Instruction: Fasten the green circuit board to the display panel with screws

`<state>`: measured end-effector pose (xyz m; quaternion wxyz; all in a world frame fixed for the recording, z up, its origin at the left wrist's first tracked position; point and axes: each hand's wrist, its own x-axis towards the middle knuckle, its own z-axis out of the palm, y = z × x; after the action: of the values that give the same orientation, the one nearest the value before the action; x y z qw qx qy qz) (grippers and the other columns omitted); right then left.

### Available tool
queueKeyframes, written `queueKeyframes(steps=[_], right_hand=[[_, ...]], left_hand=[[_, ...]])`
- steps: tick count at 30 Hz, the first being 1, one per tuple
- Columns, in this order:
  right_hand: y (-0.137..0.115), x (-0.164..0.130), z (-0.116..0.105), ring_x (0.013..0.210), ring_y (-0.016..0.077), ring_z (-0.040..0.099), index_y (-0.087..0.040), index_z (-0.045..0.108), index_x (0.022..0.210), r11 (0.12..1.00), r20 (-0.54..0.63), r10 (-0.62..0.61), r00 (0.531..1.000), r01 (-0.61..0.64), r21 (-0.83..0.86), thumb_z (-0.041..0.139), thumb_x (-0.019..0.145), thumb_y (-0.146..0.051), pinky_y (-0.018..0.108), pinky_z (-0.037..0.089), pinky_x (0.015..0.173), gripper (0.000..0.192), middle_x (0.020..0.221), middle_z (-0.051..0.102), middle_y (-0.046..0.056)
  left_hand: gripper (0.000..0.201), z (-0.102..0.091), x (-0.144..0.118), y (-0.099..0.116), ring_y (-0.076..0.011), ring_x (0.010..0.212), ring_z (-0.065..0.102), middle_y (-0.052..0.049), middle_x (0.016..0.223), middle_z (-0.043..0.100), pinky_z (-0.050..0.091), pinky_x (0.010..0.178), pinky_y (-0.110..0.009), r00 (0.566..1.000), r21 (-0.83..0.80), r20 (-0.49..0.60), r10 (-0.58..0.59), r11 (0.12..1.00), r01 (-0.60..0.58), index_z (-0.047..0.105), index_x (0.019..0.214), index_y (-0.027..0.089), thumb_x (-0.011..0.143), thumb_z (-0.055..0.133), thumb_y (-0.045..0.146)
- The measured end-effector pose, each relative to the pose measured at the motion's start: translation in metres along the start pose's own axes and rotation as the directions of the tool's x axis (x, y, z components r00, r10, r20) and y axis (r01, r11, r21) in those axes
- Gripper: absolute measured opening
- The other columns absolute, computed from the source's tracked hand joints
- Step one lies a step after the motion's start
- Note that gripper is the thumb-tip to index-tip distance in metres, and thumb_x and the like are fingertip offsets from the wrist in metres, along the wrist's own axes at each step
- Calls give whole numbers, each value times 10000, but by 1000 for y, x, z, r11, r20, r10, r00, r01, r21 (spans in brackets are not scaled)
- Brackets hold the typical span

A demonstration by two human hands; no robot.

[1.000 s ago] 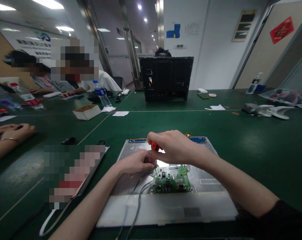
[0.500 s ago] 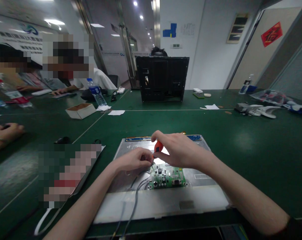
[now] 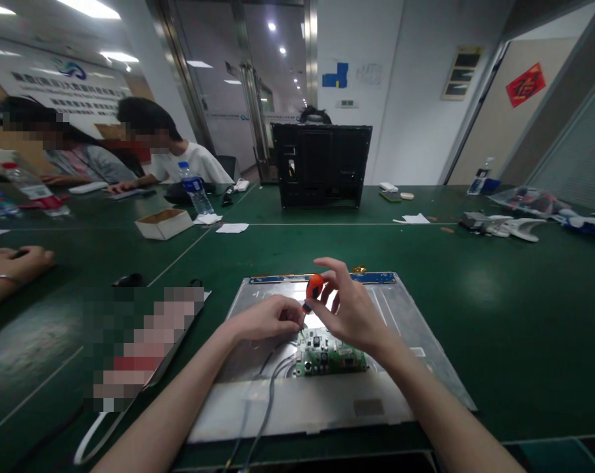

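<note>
A flat metal display panel (image 3: 415,368) lies on the green table, with a green circuit board (image 3: 334,358) on its back and a blue strip board (image 3: 376,278) along its far edge. My right hand (image 3: 349,305) holds the orange handle of a screwdriver (image 3: 315,284), thumb and fingers curled about it. The screwdriver stands nearly upright, tip down by the board's upper left corner. My left hand (image 3: 275,315) is closed beside the shaft at that corner; its fingertips hide what they pinch. Grey cables (image 3: 266,401) run from the board toward the table's near edge.
A blurred-out tablet-like device (image 3: 149,348) with a white cable lies left. Farther back are an open white box (image 3: 164,225), a water bottle (image 3: 194,189) and a black monitor back (image 3: 324,164). Co-workers sit at the left; one's hand (image 3: 21,269) rests on the table.
My right hand has turned about the screwdriver handle, its wrist dropping lower and its fingers lifting. My left hand stays at the board corner. The camera view has tilted up slightly.
</note>
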<state>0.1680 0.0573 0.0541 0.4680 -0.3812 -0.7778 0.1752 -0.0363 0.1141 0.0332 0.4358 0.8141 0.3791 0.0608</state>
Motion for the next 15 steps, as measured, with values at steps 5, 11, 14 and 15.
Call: queueKeyframes(steps=[5, 11, 14, 15], right_hand=[[6, -8, 19, 750, 142, 634, -229, 406, 1300, 995, -108, -92, 990, 87, -48, 520, 918, -236, 250, 516, 585, 398, 975, 653, 42], [13, -9, 24, 770, 152, 620, -236, 368, 1388, 995, -160, -88, 983, 79, -61, 480, 949, -224, 262, 532, 597, 453, 1073, 631, 79], [14, -10, 25, 736, 161, 622, -232, 331, 1428, 996, -132, -57, 990, 47, -80, 452, 958, -210, 278, 529, 600, 486, 1044, 650, 82], [13, -10, 25, 723, 166, 625, -230, 320, 1438, 995, -120, -52, 991, 41, -93, 441, 959, -204, 287, 527, 602, 495, 1021, 657, 81]], left_hand=[[115, 0, 0, -1, -134, 638, 479, 26, 661, 531, 356, 637, -263, 1000, -4, 12, 6, 1000, -5, 603, 782, 162, 770, 608, 276], [145, 0, -2, 1, -156, 689, 525, 8, 697, 584, 392, 672, -274, 999, -20, -20, 46, 999, -47, 645, 837, 158, 775, 614, 285], [212, -1, -3, 5, -179, 749, 558, -25, 778, 645, 408, 705, -290, 998, -10, -37, 59, 998, -59, 678, 902, 147, 782, 616, 310], [228, -2, -4, 6, -186, 767, 565, -36, 804, 662, 409, 717, -294, 997, -2, -46, 67, 998, -67, 690, 911, 145, 780, 621, 318]])
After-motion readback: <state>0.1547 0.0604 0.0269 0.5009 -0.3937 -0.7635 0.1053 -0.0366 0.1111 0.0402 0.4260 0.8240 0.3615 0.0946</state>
